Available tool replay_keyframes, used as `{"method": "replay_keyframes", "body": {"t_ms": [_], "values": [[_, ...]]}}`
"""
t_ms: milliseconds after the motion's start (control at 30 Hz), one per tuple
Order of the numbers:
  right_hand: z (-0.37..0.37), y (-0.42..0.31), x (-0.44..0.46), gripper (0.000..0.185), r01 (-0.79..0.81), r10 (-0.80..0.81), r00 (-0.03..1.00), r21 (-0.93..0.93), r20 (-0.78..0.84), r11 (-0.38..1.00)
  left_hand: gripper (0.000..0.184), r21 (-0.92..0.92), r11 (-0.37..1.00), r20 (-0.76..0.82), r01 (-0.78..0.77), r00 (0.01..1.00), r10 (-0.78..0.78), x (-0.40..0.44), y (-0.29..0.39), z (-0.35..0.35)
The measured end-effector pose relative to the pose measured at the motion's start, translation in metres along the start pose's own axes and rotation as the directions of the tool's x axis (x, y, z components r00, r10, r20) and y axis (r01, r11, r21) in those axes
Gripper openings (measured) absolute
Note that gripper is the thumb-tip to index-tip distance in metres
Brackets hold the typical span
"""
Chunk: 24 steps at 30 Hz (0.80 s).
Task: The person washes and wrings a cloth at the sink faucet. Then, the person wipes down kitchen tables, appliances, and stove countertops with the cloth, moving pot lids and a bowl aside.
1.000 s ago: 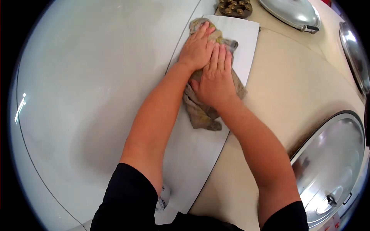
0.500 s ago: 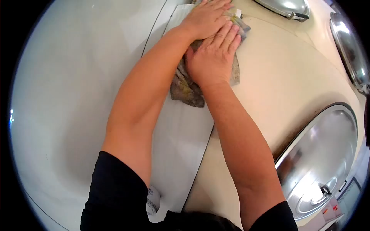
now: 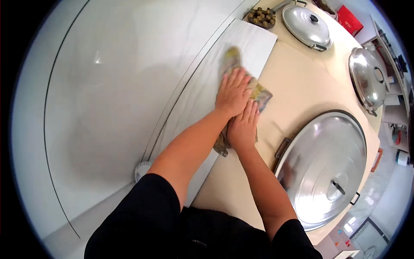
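A worn, grimy cloth point(image 3: 261, 96) with yellowish and grey patches lies bunched across a white marble-patterned ledge point(image 3: 254, 39) and the cream counter beside it. My left hand point(image 3: 233, 93) presses flat on the cloth with its fingers stretched out. Just behind and to the right, my right hand point(image 3: 243, 127) lies flat on the same cloth, its fingertips close to the left hand. Both palms hide the cloth's middle. Its far end is blurred over the ledge, and a dark corner hangs out near the right wrist.
Glossy white wall tiles point(image 3: 116, 64) rise along the left. A large lidded pan point(image 3: 325, 168) stands right of my right arm. Two smaller lidded pans point(image 3: 305, 26) point(image 3: 368, 77) and a burner with brass nozzles point(image 3: 262, 18) are farther off. A whitish round object point(image 3: 141, 170) sits by my left elbow.
My view has shifted, showing more of the counter, pans and burner. Both hands and the cloth appear lower in view, nearer my body; the cloth's far end now stretches ahead of my left hand.
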State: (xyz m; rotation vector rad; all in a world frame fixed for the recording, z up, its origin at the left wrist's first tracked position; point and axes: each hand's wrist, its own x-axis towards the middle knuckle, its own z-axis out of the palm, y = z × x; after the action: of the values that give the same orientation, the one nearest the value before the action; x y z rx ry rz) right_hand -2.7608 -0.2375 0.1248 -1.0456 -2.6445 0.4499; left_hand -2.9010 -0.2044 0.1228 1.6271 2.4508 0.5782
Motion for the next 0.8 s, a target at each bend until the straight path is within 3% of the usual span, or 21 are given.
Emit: {"method": "replay_keyframes", "body": {"t_ms": [67, 100, 200, 267, 333, 367, 400, 433, 500, 567, 667, 700, 800], "values": [[-0.012, -0.002, -0.026, 0.074, 0.08, -0.081, 0.995, 0.014, 0.055, 0.997, 0.063, -0.06, 0.966, -0.036, 0.253, 0.966, -0.256, -0.05, 0.017, -0.02], [-0.012, -0.001, -0.032, 0.072, 0.09, -0.09, 0.996, 0.096, -0.005, 0.991, 0.066, -0.097, 0.934, -0.021, 0.343, 0.938, -0.346, -0.068, 0.024, -0.025], [0.001, -0.002, -0.023, 0.073, 0.099, -0.091, 0.992, 0.081, -0.091, 0.992, 0.069, -0.624, 0.692, -0.148, 0.364, 0.814, -0.562, -0.11, 0.042, -0.03], [0.012, -0.005, 0.006, 0.088, 0.031, -0.022, 0.988, 0.054, -0.152, 0.998, 0.07, -0.634, 0.66, -0.212, 0.403, 0.73, -0.65, -0.152, 0.075, -0.047], [0.024, 0.003, 0.054, 0.103, -0.042, 0.046, 0.976, 0.023, -0.213, 0.999, 0.068, -0.671, 0.722, -0.21, 0.169, 0.89, -0.404, -0.206, 0.101, -0.088], [0.03, 0.017, 0.084, 0.108, -0.062, 0.048, 0.973, -0.054, -0.224, 0.997, 0.061, -0.663, 0.717, -0.033, 0.218, 0.947, -0.318, -0.229, 0.113, -0.115], [0.033, 0.032, 0.118, 0.114, -0.082, 0.049, 0.97, -0.128, -0.239, 0.988, 0.048, -0.763, 0.608, 0.124, 0.218, 0.973, -0.194, -0.254, 0.115, -0.137], [0.035, 0.044, 0.155, 0.114, -0.064, 0.02, 0.965, -0.163, -0.261, 0.985, 0.04, -0.855, 0.382, 0.333, 0.35, 0.936, -0.113, -0.283, 0.112, -0.15], [0.041, 0.068, 0.234, 0.112, 0.027, -0.073, 0.964, -0.18, -0.255, 0.983, 0.038, -0.919, 0.278, 0.307, 0.279, 0.95, 0.062, -0.32, 0.101, -0.186], [0.05, 0.064, 0.297, 0.106, 0.111, -0.125, 0.973, -0.08, -0.193, 0.991, 0.04, -0.873, 0.325, 0.4, 0.363, 0.915, 0.05, -0.36, 0.082, -0.209], [0.042, -0.006, 0.299, 0.095, 0.141, -0.136, 0.988, 0.071, -0.068, 0.987, 0.042, -0.749, 0.393, 0.456, 0.534, 0.845, -0.28, -0.401, 0.076, -0.23], [0.077, -0.01, 0.293, 0.091, 0.23, -0.179, 0.948, 0.179, -0.262, 0.957, 0.045, -0.75, 0.383, 0.441, 0.539, 0.839, -0.319, -0.41, 0.072, -0.231], [0.071, -0.057, 0.214, 0.084, 0.26, -0.213, 0.942, 0.165, -0.258, 0.952, 0.046, -0.738, 0.328, 0.466, 0.589, 0.797, -0.384, -0.434, 0.063, -0.226]]}}
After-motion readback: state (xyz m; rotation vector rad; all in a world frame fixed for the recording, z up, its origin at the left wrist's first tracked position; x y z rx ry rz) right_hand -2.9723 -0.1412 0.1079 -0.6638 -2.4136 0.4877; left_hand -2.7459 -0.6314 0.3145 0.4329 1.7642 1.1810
